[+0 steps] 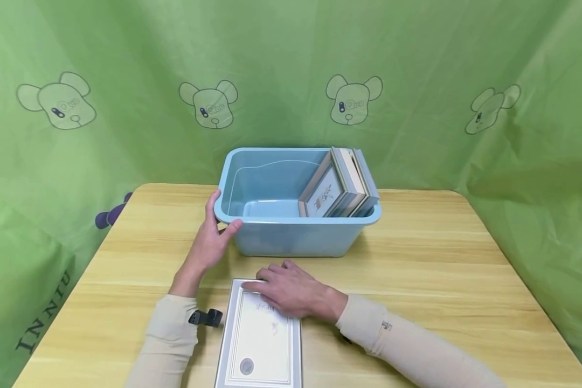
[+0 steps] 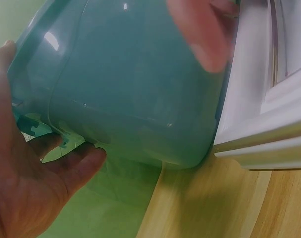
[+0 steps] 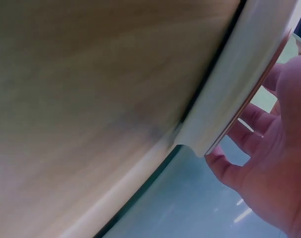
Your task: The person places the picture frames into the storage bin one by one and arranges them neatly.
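A light blue plastic bin [image 1: 291, 237] stands on the table, and my left hand [image 1: 208, 237] grips its front left corner, thumb over the front rim and fingers along the left side. In the left wrist view, those fingers [image 2: 73, 173] lie against the bin's wall. In front of the bin, a white and grey picture frame [image 1: 262, 345] lies with its printed face up. My right hand [image 1: 291, 291] holds its far end. The right wrist view shows bent fingers [image 3: 224, 168] at the frame's edge; part of this grip is hidden.
Several picture frames [image 1: 341, 183] lean together, tilted, in the right end of the bin. The wooden table [image 1: 431, 258] extends to both sides. A green curtain [image 1: 291, 54] with bear outlines hangs behind and around it. A black device [image 1: 206, 318] sits at the left cuff.
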`<state>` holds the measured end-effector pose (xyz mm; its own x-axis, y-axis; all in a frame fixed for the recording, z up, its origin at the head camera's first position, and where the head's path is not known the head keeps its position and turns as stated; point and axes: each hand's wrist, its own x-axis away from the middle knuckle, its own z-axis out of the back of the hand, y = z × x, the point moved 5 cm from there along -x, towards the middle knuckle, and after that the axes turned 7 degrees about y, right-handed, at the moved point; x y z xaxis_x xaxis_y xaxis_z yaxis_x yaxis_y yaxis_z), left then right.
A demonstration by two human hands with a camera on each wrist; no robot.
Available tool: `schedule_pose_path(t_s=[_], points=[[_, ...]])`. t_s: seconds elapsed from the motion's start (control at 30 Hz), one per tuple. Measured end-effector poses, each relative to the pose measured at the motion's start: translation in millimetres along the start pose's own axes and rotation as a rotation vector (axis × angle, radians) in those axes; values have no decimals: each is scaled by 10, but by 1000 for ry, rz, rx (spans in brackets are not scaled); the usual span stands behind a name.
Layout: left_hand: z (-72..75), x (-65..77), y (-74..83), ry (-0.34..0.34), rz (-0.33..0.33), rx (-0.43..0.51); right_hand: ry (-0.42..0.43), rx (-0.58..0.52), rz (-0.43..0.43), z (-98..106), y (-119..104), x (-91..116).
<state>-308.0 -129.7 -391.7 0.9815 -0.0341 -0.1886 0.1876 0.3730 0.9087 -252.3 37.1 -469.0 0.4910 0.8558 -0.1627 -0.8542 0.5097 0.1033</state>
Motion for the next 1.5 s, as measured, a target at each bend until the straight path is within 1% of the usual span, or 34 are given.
schedule_pose_path(t_s=[0.1,0.3,0.43,0.53,0.73,0.93,1.1,1.17,1.27,1.4,1.5], points=[[-4,2,2,-1,3,-1,-21,-21,-21,-21,9,0],[-2,0,8,4,0,6,-79,-70,-107,-43,43,-20],[-5,1,10,6,-4,5,-100,-108,-151,-44,40,-26],[-8,3,8,6,-2,6,-83,-114,-162,-43,32,-22],[-14,-2,-2,7,0,14,7,-74,-138,-17,26,-24],[-29,-4,-16,1,8,13,-2,-61,-148,-20,34,-7],[-32,-9,-14,0,5,19,7,-64,-135,8,49,0],[-31,-5,-14,-1,7,22,2,-103,-138,25,64,9],[-30,2,-17,-4,11,23,-5,-208,-164,74,103,29],[-20,6,-5,0,5,18,-1,-362,-211,193,166,53],[-10,-1,-10,7,5,6,-16,-435,-230,281,198,63]])
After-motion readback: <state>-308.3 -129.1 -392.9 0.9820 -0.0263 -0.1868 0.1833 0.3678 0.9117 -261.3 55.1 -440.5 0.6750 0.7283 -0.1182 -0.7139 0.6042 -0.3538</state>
